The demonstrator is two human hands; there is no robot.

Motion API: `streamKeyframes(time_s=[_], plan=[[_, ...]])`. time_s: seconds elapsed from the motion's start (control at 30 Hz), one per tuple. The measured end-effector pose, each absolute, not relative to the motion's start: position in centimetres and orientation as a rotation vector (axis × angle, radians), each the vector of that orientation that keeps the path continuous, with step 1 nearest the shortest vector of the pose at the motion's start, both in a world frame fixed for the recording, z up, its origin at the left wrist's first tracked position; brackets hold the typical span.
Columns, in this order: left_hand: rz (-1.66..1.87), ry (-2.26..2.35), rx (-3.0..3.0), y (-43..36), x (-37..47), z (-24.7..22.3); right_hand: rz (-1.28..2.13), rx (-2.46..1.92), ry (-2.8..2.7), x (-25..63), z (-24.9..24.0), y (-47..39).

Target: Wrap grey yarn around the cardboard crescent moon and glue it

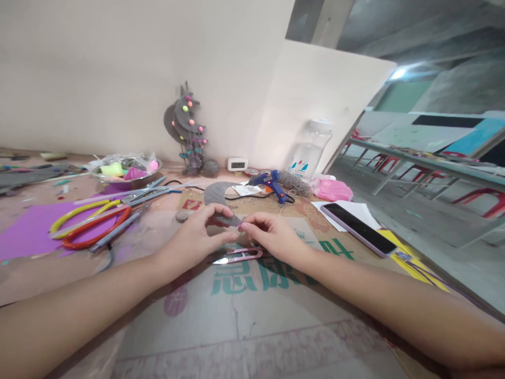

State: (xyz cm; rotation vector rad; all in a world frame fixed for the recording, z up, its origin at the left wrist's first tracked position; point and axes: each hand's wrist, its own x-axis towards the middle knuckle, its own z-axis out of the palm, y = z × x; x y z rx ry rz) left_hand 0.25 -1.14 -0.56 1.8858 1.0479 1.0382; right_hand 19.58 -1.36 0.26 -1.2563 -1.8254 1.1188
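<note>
A grey yarn-wrapped crescent [215, 195] is held over the cardboard, its curve rising beyond my fingers. My left hand [199, 231] grips the crescent near its lower tip, thumb below and fingers above. At that tip, my right hand [272, 231] is closed in a pinch, its fingertips meeting the crescent's end. A small pinkish spot shows there; whether it is a bead or a fingernail I cannot make out. Just beneath both hands lie thread snips [240, 256] with a pinkish handle. A small grey lump [182, 216] rests left of the crescent.
A blue glue gun [272, 185], grey yarn [294, 183] and water bottle [310, 150] stand behind. At right lies a phone [359, 229]. Red and yellow scissors [94, 223], purple sheet [31, 226] and metal bowl [126, 176] are left. A decorated moon ornament [187, 131] leans on the wall.
</note>
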Motion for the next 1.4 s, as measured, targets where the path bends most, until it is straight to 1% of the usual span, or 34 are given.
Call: streamKeyframes(time_s=[0.17, 0.4, 0.83, 0.9, 1.03, 1.07, 1.13, 1.23, 1.3, 1.4], plan=[[1.107, 1.136, 2.086, -1.5, 0.2, -0.5, 1.258, -1.173, -1.78, 19.5, 0.4, -1.6], [1.129, 1.168, 2.154, -1.6, 0.2, -0.5, 1.162, -1.162, -1.85, 19.6, 0.1, -1.7], [1.134, 1.188, 2.17, -1.8, 0.0, -0.2, 1.184, -1.155, -1.88, 19.6, 0.4, -1.9], [1.135, 1.189, 2.154, -1.9, 0.0, -0.2, 1.146, -1.163, -1.902, 19.9, 0.5, -1.8], [1.134, 1.181, 2.135, -2.1, 0.0, -0.2, 0.948, -1.083, -1.804, 20.4, 1.0, -1.6], [1.133, 1.173, 2.136, -2.1, 0.0, -0.2, 0.967, -1.035, -1.779, 20.5, 1.1, -1.6], [1.132, 1.157, 2.133, -2.1, 0.0, -0.2, 1.113, -0.947, -1.786, 20.5, 1.1, -1.7], [1.141, 1.139, 2.11, -2.0, 0.0, -0.2, 1.312, -0.939, -1.829, 20.3, 0.7, -1.8], [1.142, 1.14, 2.103, -2.0, 0.0, -0.3, 1.321, -1.012, -1.827, 20.1, 0.4, -1.7], [1.128, 1.144, 2.108, -2.1, 0.0, -0.3, 1.194, -1.101, -1.813, 20.0, 0.3, -1.4]])
